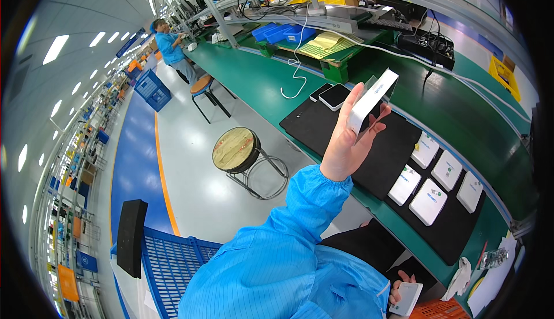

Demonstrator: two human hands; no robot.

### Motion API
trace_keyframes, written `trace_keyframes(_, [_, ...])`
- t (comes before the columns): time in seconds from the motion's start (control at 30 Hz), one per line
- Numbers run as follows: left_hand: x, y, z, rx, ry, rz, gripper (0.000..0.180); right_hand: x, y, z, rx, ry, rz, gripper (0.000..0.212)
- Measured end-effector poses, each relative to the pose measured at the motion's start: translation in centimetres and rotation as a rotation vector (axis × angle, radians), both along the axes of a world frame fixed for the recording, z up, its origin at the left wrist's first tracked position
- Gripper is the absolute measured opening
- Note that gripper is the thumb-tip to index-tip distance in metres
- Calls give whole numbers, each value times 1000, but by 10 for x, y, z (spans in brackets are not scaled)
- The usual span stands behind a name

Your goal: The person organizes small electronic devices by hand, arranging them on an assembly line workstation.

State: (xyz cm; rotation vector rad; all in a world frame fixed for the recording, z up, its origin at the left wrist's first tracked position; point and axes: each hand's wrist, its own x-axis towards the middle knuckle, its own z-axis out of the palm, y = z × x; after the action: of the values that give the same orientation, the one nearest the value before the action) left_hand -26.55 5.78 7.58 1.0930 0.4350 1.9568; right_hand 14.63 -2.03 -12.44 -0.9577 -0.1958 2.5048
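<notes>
My left hand (344, 146) is raised over the workbench, its fingers closed round a slim white box-shaped device (374, 101) held tilted on edge. A clear, shiny sheet or face shows beside the device; I cannot tell which. Low and close to my body, my right hand (397, 289) grips a flat white device (407, 299), with its fingers partly hidden. Several white devices (427, 202) with small labels lie on a black mat (450, 244) to the right. Two more with dark faces, one of them a white-edged device (334, 96), rest beyond my left hand.
A white cable (297, 68) hangs onto the green bench (259, 82). Blue bins (283, 32) and yellow sheets stand on a raised shelf. Left of the bench are a round stool (235, 148), a blue crate (179, 255) and a person (168, 47) farther off. A crumpled white cloth (460, 277) lies at right.
</notes>
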Motion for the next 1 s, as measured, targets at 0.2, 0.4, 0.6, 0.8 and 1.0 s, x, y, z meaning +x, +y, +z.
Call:
trace_keyframes(0.2, [4, 0, 5, 15, -10, 12, 119, 11, 1, -15, -20, 74, 5, 55])
trace_keyframes(0.4, [5, -2, 7, 21, -15, 7, 120, 12, 2, -19, -36, 77, 0, 55])
trace_keyframes(0.6, [6, -2, 8, 29, -26, 6, 121, 17, -6, -44, -44, 199, -149, 59])
trace_keyframes(0.8, [7, -4, 7, 31, -34, 10, 120, 14, 2, -23, -24, 85, 12, 56])
trace_keyframes(1.0, [7, -3, 6, 46, -23, -18, 118, 16, -6, -39, -52, 197, -133, 58])
